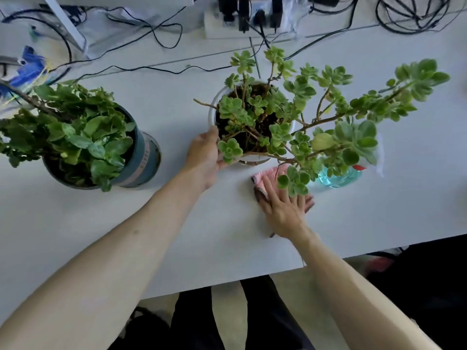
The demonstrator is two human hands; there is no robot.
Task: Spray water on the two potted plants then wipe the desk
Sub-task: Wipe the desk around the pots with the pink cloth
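A white pot with a branching succulent stands mid-desk, and my left hand grips its near-left rim. My right hand lies flat, fingers spread, pressing a pink cloth onto the white desk just in front of that pot. A leafy plant in a teal pot stands at the left. Behind the succulent's long right branches, a clear bluish spray bottle with a red collar rests on the desk, partly hidden by leaves.
Black cables trail across the back of the desk to a white power strip. Blue and white items lie at the far left. The desk's front edge runs near my legs, with a dark chair at the lower right.
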